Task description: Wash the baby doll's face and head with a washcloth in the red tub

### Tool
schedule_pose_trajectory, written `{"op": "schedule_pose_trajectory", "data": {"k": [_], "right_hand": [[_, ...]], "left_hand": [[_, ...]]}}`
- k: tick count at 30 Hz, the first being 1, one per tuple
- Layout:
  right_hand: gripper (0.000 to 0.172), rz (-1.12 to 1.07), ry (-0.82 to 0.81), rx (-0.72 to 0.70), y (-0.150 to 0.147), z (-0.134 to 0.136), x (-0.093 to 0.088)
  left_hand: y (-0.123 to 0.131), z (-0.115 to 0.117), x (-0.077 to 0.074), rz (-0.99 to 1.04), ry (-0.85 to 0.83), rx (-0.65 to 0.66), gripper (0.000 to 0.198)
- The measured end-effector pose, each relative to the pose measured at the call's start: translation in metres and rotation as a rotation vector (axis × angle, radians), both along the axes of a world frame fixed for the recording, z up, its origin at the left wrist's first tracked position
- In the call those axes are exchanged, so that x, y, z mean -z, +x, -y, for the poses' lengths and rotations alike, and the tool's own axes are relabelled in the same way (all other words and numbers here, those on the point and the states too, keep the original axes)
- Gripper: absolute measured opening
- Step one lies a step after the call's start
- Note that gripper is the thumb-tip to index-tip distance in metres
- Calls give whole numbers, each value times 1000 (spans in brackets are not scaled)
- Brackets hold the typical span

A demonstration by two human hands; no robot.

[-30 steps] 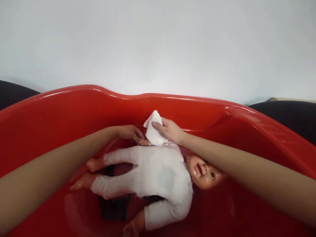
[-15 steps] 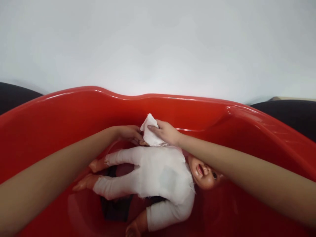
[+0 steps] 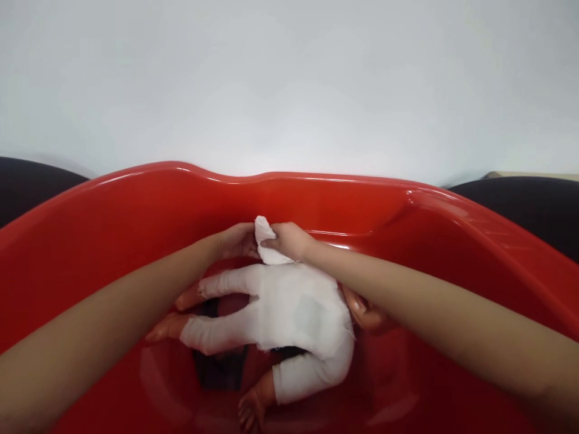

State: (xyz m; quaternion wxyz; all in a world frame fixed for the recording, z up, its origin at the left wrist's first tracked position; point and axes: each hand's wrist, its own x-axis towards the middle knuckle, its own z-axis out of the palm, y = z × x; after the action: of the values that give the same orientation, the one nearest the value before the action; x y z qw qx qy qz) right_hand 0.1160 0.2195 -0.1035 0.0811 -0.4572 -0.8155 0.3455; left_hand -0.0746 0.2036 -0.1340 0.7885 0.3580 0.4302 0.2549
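Observation:
A baby doll (image 3: 289, 307) in a white body suit lies on its back inside a red plastic tub (image 3: 113, 223), feet to the left, head to the right. My right forearm hides most of its head. My right hand (image 3: 292, 241) is closed on a small white cloth (image 3: 266, 244) and presses it at the doll's far arm, close to the tub's back wall. My left hand (image 3: 235, 240) reaches in from the left with fingers curled around the doll's far hand, touching the cloth.
The tub's rim curves across the whole view in front of a plain white wall (image 3: 289, 84). Dark surfaces (image 3: 520, 208) show past the rim at both sides. A dark patch (image 3: 221, 367) lies under the doll on the tub floor.
My right hand has slid the cloth to the left and bunched it smaller. Both hands have come together at the doll's far hand. My right arm now covers more of the doll's face.

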Motion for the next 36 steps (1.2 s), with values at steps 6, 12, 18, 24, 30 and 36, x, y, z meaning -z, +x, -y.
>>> {"op": "schedule_pose_trajectory", "data": {"k": [6,12,18,24,30,36], "right_hand": [[12,-56,-44,5,0,0,0],[16,132,35,-15,-3,3,-7],[18,21,39,-1,5,7,-3],[22,235,77,-28,-2,9,-13],[22,190,253,-132,0,22,-19],[29,244,252,-102,-10,26,-14]], "left_hand": [[-1,2,-4,-1,-6,9,34],[1,2,-4,-27,-21,-64,39],[4,0,-2,-52,17,-48,49],[8,-3,-4,-105,-1,-144,51],[13,10,-17,-136,5,-168,53],[28,21,-33,-225,-16,-265,52]]}}
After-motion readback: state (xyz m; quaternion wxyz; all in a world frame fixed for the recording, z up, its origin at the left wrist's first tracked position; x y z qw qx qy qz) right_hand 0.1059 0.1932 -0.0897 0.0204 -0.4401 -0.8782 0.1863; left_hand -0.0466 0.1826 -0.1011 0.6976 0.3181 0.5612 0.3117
